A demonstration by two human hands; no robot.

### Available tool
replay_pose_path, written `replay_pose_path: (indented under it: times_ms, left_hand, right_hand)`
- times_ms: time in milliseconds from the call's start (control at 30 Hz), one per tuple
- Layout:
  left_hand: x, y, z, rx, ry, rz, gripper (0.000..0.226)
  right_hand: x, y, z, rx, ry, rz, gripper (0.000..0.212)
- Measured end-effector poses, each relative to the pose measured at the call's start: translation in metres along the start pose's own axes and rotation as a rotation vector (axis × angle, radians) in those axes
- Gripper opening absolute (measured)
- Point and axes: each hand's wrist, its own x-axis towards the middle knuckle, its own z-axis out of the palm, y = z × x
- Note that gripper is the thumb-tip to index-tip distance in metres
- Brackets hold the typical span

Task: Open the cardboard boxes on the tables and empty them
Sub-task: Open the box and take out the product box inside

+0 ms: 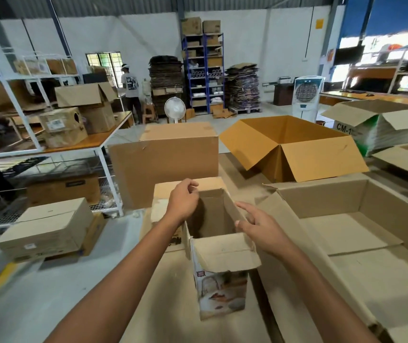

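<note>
The small box [222,290] stands upright near the left edge of the surface [173,293], directly in front of the person, with its printed side facing the camera. Its top is already open. The near flap [225,251] is folded out and down toward the person, and the left flap [163,194] lies spread outward.

The left grip [183,201] sits at the box's far left corner, fingers curled over the cardboard edge there. This probably pins the flap back and steadies the tall, narrow box so it does not tip. The right grip [260,226] is loose and mostly flat. Its fingers are extended along the right flap [232,206] and its thumb is against it, closed round nothing. It seems to be pressing that flap outward to widen the mouth.

The walls inside look bare as far down as they show. The bottom is in shadow, so I cannot tell whether anything lies there.

A taller closed box [166,159] stands just behind the small one, toward the far left corner of the surface, and looks yet to be opened. A wide open box [321,201] sits just to the right, showing bare cardboard inside. Another open box [297,157] stands at the far edge with its flaps splayed.

In my judgement the opening step on the small box is done. What is left is to check its bottom, by reaching in or by tipping it while one grip holds a wall.
</note>
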Motion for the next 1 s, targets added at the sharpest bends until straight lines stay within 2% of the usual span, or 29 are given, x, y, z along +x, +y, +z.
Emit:
replay_pose_path:
  times_ms: [100, 267, 433, 567, 667, 767, 900, 1000]
  left_hand:
    - [-0.005, 0.005, 0.000, 0.113, -0.007, -0.008, 0.028]
    - [-0.011, 0.012, -0.010, 0.249, -0.039, -0.061, 0.025]
    - [-0.025, 0.004, -0.025, 0.102, -0.077, -0.176, 0.034]
    - [-0.043, 0.012, -0.033, 0.009, -0.089, -0.194, 0.040]
    - [-0.061, 0.015, -0.041, 0.062, -0.130, -0.154, 0.034]
    - [-0.085, 0.019, -0.053, 0.236, -0.234, -0.113, 0.023]
    - [-0.119, 0.025, -0.070, 0.311, -0.329, -0.131, 0.026]
    - [-0.136, 0.022, -0.081, 0.190, -0.330, -0.241, 0.020]
  right_hand:
    - [-0.003, 0.002, 0.004, 0.033, 0.048, 0.046, 0.053]
    - [-0.002, 0.000, 0.005, 0.005, 0.253, 0.062, 0.035]
    - [-0.002, -0.010, 0.002, -0.151, 0.304, 0.102, 0.026]
    - [-0.012, -0.014, 0.005, -0.193, 0.316, 0.122, 0.025]
    - [-0.023, -0.018, 0.007, -0.158, 0.322, 0.159, 0.021]
    - [-0.035, -0.021, 0.009, -0.141, 0.423, 0.212, 0.006]
    - [-0.055, -0.034, 0.015, -0.199, 0.528, 0.263, 0.023]
    - [-0.073, -0.047, 0.024, -0.209, 0.558, 0.216, 0.027]
